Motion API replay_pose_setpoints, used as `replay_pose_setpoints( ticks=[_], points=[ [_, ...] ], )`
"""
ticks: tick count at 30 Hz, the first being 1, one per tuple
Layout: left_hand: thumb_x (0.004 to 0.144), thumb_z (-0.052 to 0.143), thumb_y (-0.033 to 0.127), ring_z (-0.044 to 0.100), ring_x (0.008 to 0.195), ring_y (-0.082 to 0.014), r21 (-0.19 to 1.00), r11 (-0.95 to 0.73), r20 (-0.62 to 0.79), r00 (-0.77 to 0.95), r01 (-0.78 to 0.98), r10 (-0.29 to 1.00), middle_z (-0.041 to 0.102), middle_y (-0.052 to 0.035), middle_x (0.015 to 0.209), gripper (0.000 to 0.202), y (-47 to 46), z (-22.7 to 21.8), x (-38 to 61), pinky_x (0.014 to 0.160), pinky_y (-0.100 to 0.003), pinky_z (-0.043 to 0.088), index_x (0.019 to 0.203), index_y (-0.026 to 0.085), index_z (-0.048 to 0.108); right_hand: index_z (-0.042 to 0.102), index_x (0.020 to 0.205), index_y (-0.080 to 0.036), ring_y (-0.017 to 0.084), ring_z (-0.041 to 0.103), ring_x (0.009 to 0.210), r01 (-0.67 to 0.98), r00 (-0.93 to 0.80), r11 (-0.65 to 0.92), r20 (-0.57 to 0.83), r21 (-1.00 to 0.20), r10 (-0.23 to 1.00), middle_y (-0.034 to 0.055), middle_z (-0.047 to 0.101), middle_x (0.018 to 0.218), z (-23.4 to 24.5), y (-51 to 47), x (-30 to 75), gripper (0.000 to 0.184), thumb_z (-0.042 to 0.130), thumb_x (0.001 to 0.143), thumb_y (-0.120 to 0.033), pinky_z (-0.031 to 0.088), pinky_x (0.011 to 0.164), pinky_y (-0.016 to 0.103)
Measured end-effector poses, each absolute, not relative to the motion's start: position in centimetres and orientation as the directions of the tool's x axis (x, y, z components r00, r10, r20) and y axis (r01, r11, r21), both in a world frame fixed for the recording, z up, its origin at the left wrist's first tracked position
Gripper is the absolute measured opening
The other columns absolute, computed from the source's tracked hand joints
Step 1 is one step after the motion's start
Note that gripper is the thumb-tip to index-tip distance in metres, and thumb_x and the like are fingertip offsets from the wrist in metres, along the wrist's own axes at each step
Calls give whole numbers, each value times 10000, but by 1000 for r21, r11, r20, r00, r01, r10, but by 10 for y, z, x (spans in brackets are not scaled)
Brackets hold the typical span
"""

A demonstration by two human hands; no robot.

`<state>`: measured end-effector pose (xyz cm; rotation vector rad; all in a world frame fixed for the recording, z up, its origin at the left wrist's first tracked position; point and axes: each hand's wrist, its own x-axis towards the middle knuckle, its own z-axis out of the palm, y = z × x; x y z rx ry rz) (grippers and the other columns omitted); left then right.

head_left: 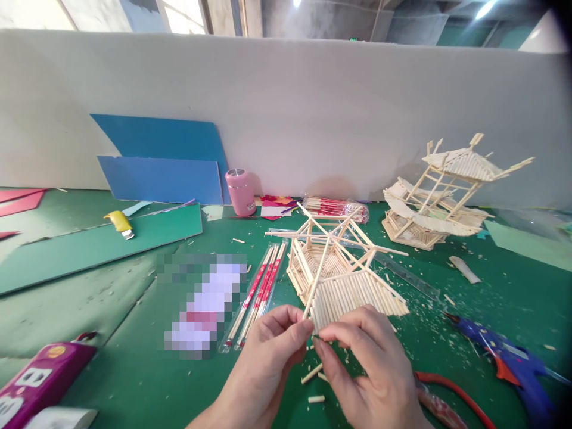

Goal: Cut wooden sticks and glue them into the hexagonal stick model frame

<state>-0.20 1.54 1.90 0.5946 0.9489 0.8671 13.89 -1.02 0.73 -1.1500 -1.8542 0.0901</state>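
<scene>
A small pavilion model of pale wooden sticks [333,268] stands on the green table in front of me, its sloped roof panel toward me. My left hand [263,363] pinches the near corner of that roof panel, fingers closed. My right hand [366,363] pinches the same lower edge from the right, fingertips meeting the left hand's. Short cut stick pieces [313,373] lie on the mat just below both hands.
A finished stick pagoda [440,193] stands at the back right. A blue glue gun [504,357] and red-handled cutters [447,399] lie at right. Wrapped chopsticks [259,292], a pink cup [240,192], blue card sheets [165,161], a yellow knife [120,223] and a purple power strip [40,378] lie around.
</scene>
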Motion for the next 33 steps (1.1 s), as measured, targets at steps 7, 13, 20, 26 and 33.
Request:
replay_pose_setpoints(
  ticks=[7, 13, 20, 26, 33],
  points=[
    [686, 688, 250, 458, 558, -100, 762, 536, -438, 321, -364, 840, 523, 20, 578, 169, 17, 20, -3, 581, -237, 354, 622, 157, 561, 569, 859, -165, 174, 482, 647, 658, -122, 555, 654, -510, 746, 44, 519, 730, 6, -11, 140, 167, 595, 721, -74, 382, 543, 330],
    [680, 699, 257, 434, 541, -86, 767, 534, -435, 325, -355, 840, 502, 36, 565, 185, 17, 17, -2, 559, -220, 340, 624, 160, 552, 569, 851, -161, 179, 485, 654, 642, -107, 557, 658, -527, 745, 52, 518, 743, 5, -9, 140, 161, 589, 718, -73, 398, 544, 336],
    [670, 700, 262, 453, 554, -96, 763, 542, -444, 325, -352, 835, 515, 27, 575, 188, 17, 19, -3, 576, -234, 350, 620, 158, 551, 564, 852, -159, 181, 482, 655, 652, -104, 550, 656, -522, 747, 52, 513, 738, 6, -11, 140, 151, 590, 725, -80, 399, 539, 337],
    [662, 702, 270, 440, 550, -98, 759, 542, -441, 327, -362, 836, 506, 29, 572, 190, 17, 18, -2, 576, -240, 345, 623, 163, 549, 562, 863, -159, 178, 482, 664, 648, -112, 553, 653, -523, 749, 54, 513, 752, 7, -10, 141, 156, 587, 729, -84, 409, 537, 334],
    [659, 693, 295, 389, 534, -91, 772, 523, -442, 287, -361, 850, 448, 46, 532, 192, 14, 18, -4, 549, -223, 321, 622, 161, 561, 561, 864, -161, 178, 486, 678, 651, -110, 548, 649, -525, 753, 55, 509, 763, 6, -11, 141, 158, 583, 729, -83, 420, 542, 331]
  ],
)
